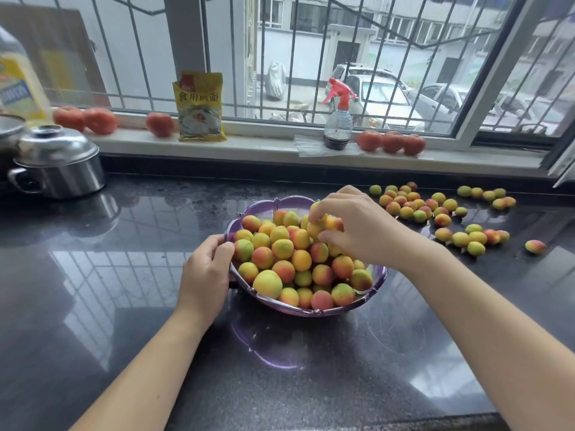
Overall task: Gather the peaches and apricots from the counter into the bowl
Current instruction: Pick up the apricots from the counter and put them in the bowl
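Now my left hand (207, 269) grips the purple bowl (378, 275) rim at nine o'clock while my right hand (351, 227) holds several apricots (320, 223) over the heap, ready to drop before reaching for the loose fruit (413, 205) toward two o'clock.

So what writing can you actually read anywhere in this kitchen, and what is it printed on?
"食用碱面": large dark characters on the yellow packet leaning against the window bars on the sill.
Red patch at the top of that packet: small print, too blurred to read.
Yellow and blue label on the big bottle at far left: lettering is there, but too blurred to read.
Nothing readable on the spray bottle, the purple bowl or the cars outside.
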